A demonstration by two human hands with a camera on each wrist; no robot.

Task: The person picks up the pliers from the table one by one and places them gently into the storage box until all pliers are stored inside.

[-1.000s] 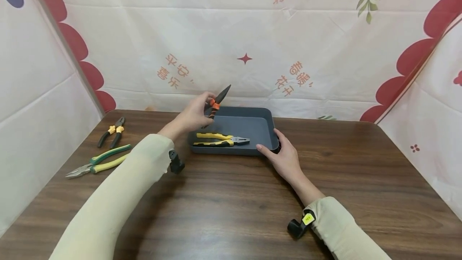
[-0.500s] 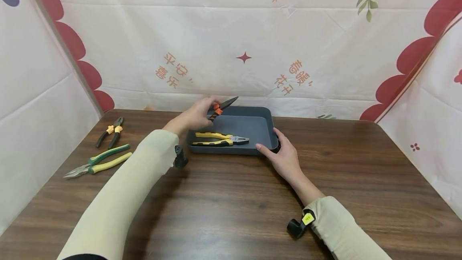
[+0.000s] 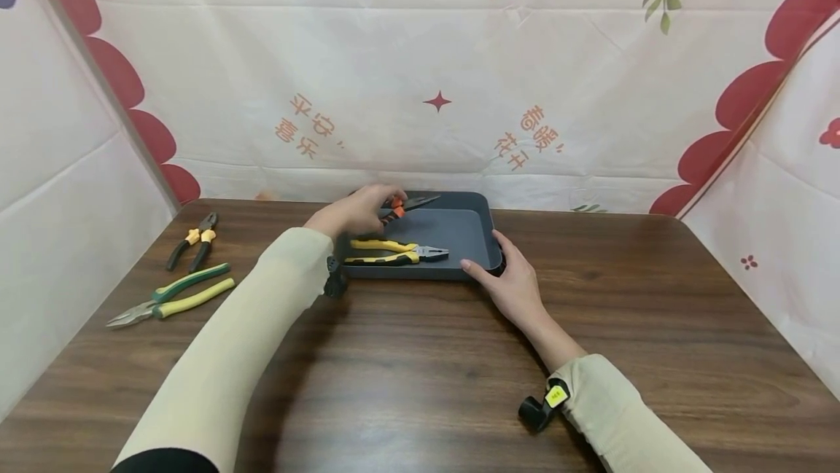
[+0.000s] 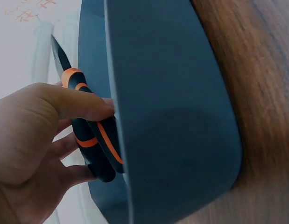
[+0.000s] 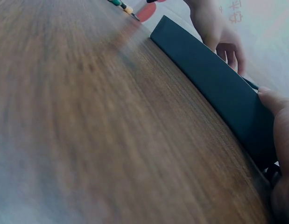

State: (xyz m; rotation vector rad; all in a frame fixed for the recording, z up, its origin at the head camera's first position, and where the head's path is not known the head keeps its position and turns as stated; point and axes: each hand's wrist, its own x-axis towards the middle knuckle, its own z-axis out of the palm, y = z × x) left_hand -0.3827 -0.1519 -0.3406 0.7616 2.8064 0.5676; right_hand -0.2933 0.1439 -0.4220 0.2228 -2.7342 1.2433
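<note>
My left hand (image 3: 361, 210) grips a pair of long-nose pliers (image 4: 95, 135) by their black and orange handles. Its dark tapered jaws point right, over the back left part of a dark grey rectangular tray (image 3: 462, 225). In the left wrist view the thumb lies along one handle, right at the tray's wall. Yellow and black combination pliers (image 3: 397, 253) lie in the front of the tray, nose to the right. My right hand (image 3: 515, 280) holds the tray's front right corner, thumb on the rim and fingers around the outer side.
On the wooden table (image 3: 420, 378), at the left, lie pliers with green and yellow handles (image 3: 193, 291) and smaller pliers with black and pale orange handles (image 3: 195, 241). A printed white cloth (image 3: 394, 57) hangs behind the table and along both sides.
My left hand has lowered the long-nose pliers into the tray's back left area, and their nose has swung from pointing up to nearly level. The right hand keeps its hold on the corner.
</note>
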